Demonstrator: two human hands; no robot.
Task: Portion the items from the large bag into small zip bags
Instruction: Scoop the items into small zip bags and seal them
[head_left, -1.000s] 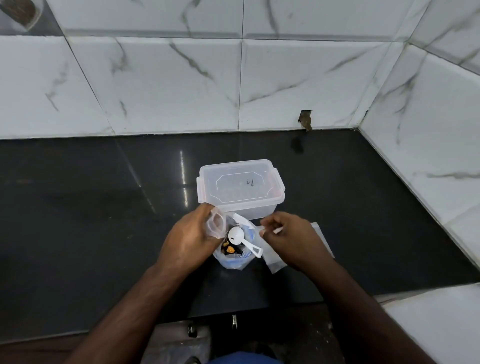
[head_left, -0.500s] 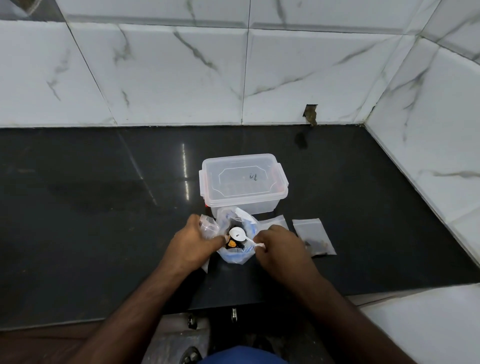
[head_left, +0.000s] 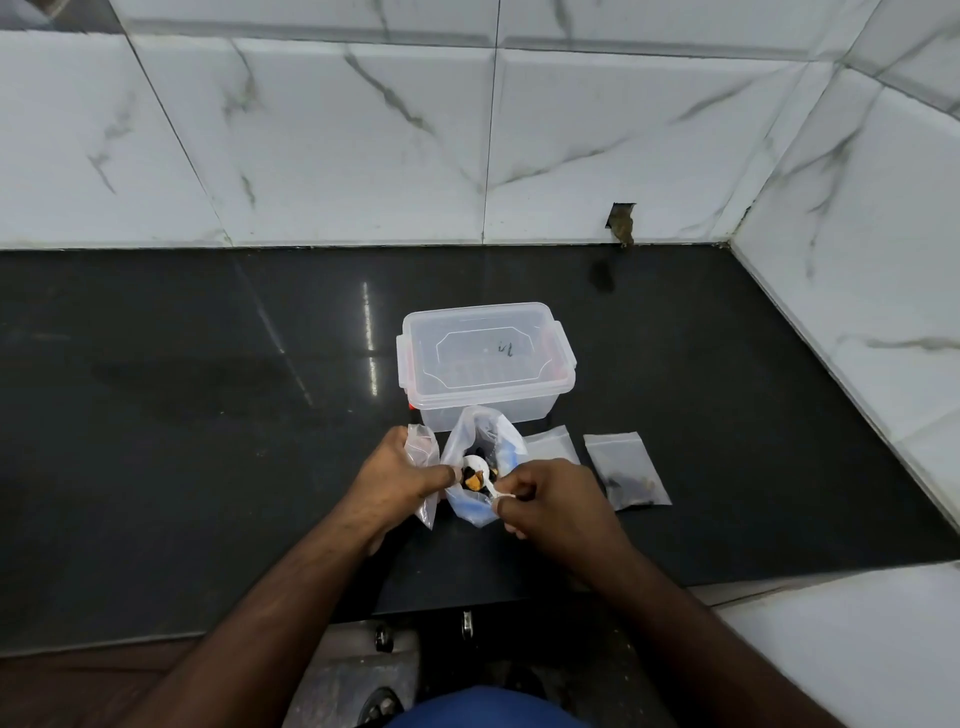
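The large clear bag (head_left: 480, 441) stands open on the black counter, with dark and orange pieces inside. My right hand (head_left: 556, 504) grips the handle of a white plastic scoop (head_left: 477, 466), whose bowl holds dark and orange pieces over the bag's mouth. My left hand (head_left: 397, 480) holds an empty small zip bag (head_left: 422, 457) just left of the large bag, fingers touching the large bag's rim. A filled small zip bag (head_left: 626, 470) lies flat to the right. Another small zip bag (head_left: 553, 447) lies partly behind my right hand.
A clear lidded plastic box (head_left: 485, 358) stands right behind the large bag. The black counter (head_left: 182, 441) ends at marble-tiled walls at the back and right. The counter's front edge runs just below my forearms.
My right hand moved from the small bags on the right to the scoop and lifted it loaded. The filled zip bag now lies uncovered. My left hand lowered slightly.
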